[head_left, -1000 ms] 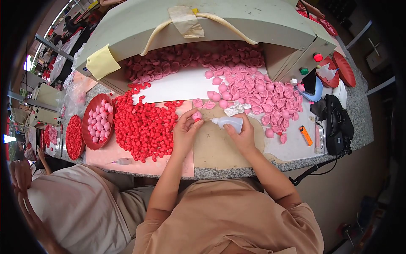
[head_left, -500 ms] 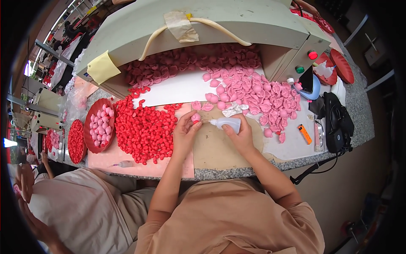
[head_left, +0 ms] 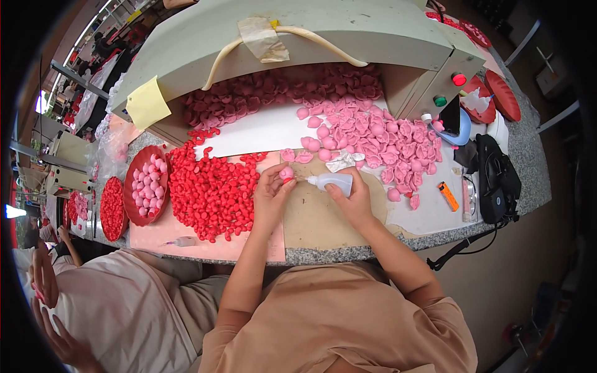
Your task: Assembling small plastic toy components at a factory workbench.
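Observation:
Between the fingertips of my left hand (head_left: 271, 189) is a small pink ball piece (head_left: 286, 173) with a red part at its lower side. My right hand (head_left: 353, 202) grips a translucent squeeze bottle (head_left: 331, 181), held on its side with its thin nozzle pointing left at the ball piece. Whether the tip touches the piece is too small to tell. Both hands are above a brown sheet (head_left: 329, 217). To the left spreads a heap of small red pieces (head_left: 211, 193); beyond my right hand lies a pile of pink petal-shaped pieces (head_left: 385, 140).
A grey-green housing (head_left: 348, 37) arches over more pink pieces at the back. Red trays (head_left: 134, 211) stand at left. An orange lighter (head_left: 448, 196) and a black bag (head_left: 497, 180) lie at right. Another person (head_left: 124, 311) sits at my left. A second bottle (head_left: 185, 241) rests near the front edge.
My hands keep nearly the same pose, with the bottle nozzle still at the ball piece. The hands of the person at left have shifted a little.

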Demonstrator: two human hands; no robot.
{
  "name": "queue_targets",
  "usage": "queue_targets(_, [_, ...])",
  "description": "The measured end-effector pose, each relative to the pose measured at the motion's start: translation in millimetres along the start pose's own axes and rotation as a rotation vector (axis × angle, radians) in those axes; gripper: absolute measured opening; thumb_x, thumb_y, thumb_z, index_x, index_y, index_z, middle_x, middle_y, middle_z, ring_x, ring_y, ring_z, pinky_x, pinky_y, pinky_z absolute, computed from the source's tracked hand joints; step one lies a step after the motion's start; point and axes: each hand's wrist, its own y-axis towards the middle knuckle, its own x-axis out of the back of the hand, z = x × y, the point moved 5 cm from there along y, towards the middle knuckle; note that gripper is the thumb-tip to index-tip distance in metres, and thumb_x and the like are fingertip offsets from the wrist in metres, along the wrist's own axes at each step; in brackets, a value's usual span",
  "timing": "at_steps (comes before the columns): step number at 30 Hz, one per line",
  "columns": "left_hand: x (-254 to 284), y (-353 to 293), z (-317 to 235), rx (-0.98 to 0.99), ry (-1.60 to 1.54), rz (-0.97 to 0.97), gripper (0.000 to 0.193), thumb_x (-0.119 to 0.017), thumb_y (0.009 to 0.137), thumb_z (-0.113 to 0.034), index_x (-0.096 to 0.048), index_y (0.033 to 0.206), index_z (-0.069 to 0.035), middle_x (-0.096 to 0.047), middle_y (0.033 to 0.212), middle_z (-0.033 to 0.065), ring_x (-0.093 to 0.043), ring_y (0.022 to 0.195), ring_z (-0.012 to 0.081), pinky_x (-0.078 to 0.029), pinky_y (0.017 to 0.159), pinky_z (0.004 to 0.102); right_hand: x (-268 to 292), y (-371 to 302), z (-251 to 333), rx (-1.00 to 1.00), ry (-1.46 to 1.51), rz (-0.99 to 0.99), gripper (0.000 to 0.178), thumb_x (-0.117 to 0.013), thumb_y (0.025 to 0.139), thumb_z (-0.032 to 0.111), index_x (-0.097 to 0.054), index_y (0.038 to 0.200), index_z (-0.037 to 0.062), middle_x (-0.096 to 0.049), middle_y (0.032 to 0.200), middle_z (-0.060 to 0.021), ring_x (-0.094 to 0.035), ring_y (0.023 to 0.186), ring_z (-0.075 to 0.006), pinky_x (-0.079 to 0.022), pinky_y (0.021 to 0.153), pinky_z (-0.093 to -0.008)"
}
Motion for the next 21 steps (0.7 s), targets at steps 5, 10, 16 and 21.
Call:
queue_targets(5, [-1.0,-0.3,-1.3,-0.004,0.001,-0.016,0.037,-0.058,0.083,0.006,-0.044,0.116,0.002,-0.051,0.117,0.0130,-0.055,0.105,0.0178,-0.049,0.089,0.0298,0.0,-0.4,-1.3,0.000,0.011,0.010,0.028,-0.068,0.081,0.020,-0.049,0.092,0.0035,-0.054,0.079,-0.0020,-0.050,0.070,-0.0071,-0.041,0.060,-0.0222])
queue_targets(10, [0.6,0.4,1.9,-0.038,0.005,-0.019,0.037,-0.058,0.082,0.006,-0.044,0.116,0.001,-0.052,0.116,0.0129,-0.056,0.101,0.0175,-0.050,0.089,0.0301,-0.5,0.2,-1.6,-0.013,0.036,0.022,0.028,-0.067,0.081,0.020,-0.049,0.093,0.0033,-0.055,0.078,-0.0021,-0.050,0.070,-0.0071,-0.041,0.060,-0.0222])
queue_targets(16, [3.0,-1.6,5.1,-0.060,0.006,-0.007,0.038,-0.058,0.083,0.006,-0.045,0.118,0.001,-0.054,0.110,0.0113,-0.057,0.098,0.0171,-0.051,0.086,0.0308,-0.2,-0.2,1.5,0.006,0.027,-0.016,0.029,-0.070,0.079,0.023,-0.052,0.091,0.0032,-0.058,0.078,-0.0041,-0.053,0.068,-0.0089,-0.043,0.059,-0.0247])
queue_targets(21, [4.1,-4.4,1.0,0.012,-0.033,-0.003,0.038,-0.057,0.085,0.003,-0.045,0.121,0.000,-0.054,0.109,0.0108,-0.057,0.098,0.0166,-0.051,0.085,0.0312,3.2,-1.5,-7.1,0.007,0.106,-0.050,0.030,-0.068,0.081,0.024,-0.050,0.093,0.0030,-0.055,0.078,-0.0037,-0.051,0.069,-0.0095,-0.042,0.060,-0.0245])
